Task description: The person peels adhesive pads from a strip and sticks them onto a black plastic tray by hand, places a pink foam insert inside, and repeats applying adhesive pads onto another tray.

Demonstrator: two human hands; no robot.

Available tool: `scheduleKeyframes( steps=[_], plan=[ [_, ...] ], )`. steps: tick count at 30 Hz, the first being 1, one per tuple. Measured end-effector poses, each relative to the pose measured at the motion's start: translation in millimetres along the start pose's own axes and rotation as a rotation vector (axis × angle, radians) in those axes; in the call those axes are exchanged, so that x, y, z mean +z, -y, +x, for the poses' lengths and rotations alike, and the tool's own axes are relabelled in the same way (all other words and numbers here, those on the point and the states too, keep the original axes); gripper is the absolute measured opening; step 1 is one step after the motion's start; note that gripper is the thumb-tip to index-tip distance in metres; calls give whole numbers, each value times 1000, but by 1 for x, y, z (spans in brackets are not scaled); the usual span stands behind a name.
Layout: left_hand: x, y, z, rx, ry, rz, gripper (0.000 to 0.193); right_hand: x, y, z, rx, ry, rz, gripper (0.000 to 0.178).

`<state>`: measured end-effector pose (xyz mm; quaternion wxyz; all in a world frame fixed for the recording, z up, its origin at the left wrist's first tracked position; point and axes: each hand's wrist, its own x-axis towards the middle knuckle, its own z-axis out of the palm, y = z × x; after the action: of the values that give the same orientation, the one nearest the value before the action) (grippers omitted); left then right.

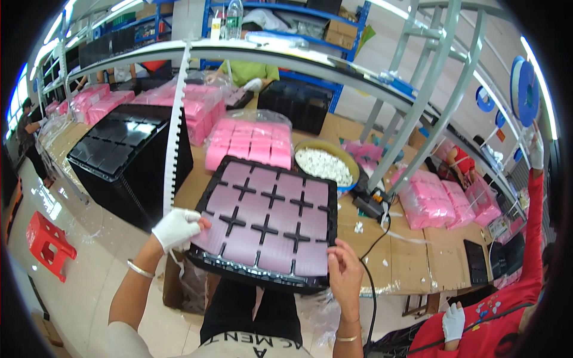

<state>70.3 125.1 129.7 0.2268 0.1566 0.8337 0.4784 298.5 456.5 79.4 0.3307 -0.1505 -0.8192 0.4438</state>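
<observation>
In the head view, the dark rim crops a red-sleeved person point(507, 298) at lower right; the black tray's point(239, 268) underside is hidden. The tray, topped with pink sheets point(253, 209), sits mid-frame. The gloved left hand's point(176, 230) curled fingers meet its left edge, the right hand's point(345, 271) its lower-right edge; whether either clamps, I cannot tell.

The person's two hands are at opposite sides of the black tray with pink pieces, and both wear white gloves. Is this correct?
Not fully: in the head view, only the left hand wears a white glove; the right hand is bare. They are indeed at opposite sides of the black tray with pink pieces.
</observation>
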Motion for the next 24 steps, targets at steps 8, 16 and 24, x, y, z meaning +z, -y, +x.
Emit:
scheduleKeyframes(
  steps=[8,16,24],
  plan=[
    [-3,-2,10,339,-354,424,17,-3,9,3,-107,-77,-118,17],
    [13,-3,79,727,-266,578,35,-51,-2,38,-34,1234,332,19],
    [40,5,151,771,-127,884,57,-213,-114,123,183,125,-391,48]
  ],
)
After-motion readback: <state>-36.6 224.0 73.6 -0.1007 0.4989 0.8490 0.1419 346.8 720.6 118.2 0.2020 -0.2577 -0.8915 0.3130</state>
